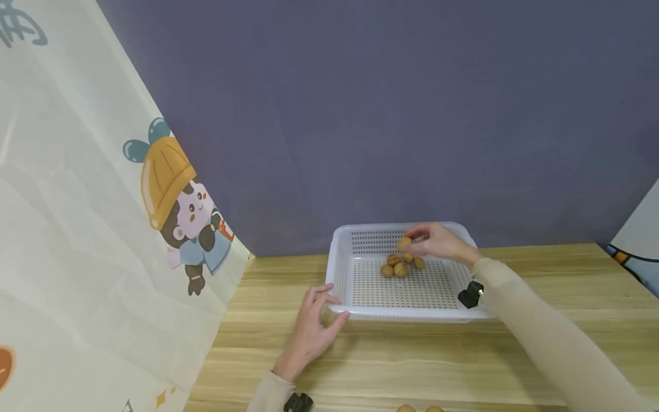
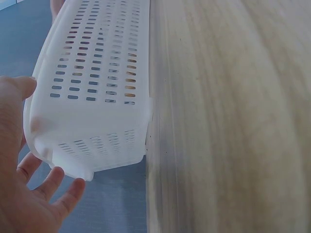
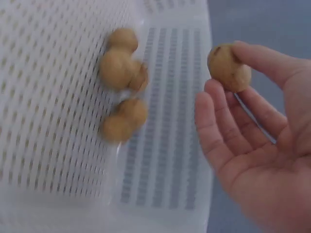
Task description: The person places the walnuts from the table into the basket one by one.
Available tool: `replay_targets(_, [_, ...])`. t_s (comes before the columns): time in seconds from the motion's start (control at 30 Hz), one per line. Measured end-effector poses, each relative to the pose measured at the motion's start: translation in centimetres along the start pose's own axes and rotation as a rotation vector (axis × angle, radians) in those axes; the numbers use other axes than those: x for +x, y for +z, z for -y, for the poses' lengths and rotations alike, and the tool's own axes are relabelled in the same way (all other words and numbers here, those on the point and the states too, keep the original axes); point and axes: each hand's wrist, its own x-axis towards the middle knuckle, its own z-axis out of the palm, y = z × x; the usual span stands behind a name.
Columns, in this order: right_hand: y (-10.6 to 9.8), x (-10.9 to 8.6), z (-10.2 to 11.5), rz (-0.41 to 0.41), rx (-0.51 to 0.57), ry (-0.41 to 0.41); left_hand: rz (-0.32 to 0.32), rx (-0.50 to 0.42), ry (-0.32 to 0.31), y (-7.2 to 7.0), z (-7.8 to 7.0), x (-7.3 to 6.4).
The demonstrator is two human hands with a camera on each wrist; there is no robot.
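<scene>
My right hand (image 1: pixel 437 241) is over the back part of a white perforated plastic basket (image 1: pixel 412 313). It pinches a walnut (image 3: pixel 228 68) between thumb and fingertips, raised above the basket floor. Below it, several walnuts (image 1: pixel 400 270) lie grouped on that floor, blurred in the right wrist view. At the basket's front left corner is my left hand (image 1: pixel 310 332), its thumb at the front rim and its fingers reaching to the left rim. The left wrist view shows these fingers loosely spread by the corner.
The basket stands on a wood-grain table (image 1: pixel 278 286), against a dark blue-grey backdrop (image 1: pixel 360 114). At the bottom edge of the head view, two round brown tops (image 1: pixel 405 408) show on the table. A white sheet with cartoon prints (image 1: pixel 77 229) hangs at the left.
</scene>
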Motion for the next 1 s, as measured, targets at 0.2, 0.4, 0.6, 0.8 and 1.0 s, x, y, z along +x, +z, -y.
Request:
replay_targets(0.2, [0.2,0.3,-2.2,0.020,-0.028,0.088,-0.011,-0.011,0.012,0.2,0.1,0.1])
replay_targets(0.4, [0.5,0.5,-3.7,0.058,-0.054,0.106,-0.001,-0.017,0.005,0.1,-0.1,0.1])
replay_targets(0.6, [1.0,1.0,-3.9,0.097,-0.104,0.087,-0.008,-0.025,0.006,-0.2,-0.3,0.1])
replay_targets(0.8, [1.7,1.0,-3.8,0.077,-0.227,0.026,-0.004,-0.032,0.007,-0.4,-0.3,-0.1])
replay_targets(1.0, [2.2,1.4,-4.4,0.061,-0.341,-0.042,0.007,-0.035,0.007,-0.4,-0.2,-0.1])
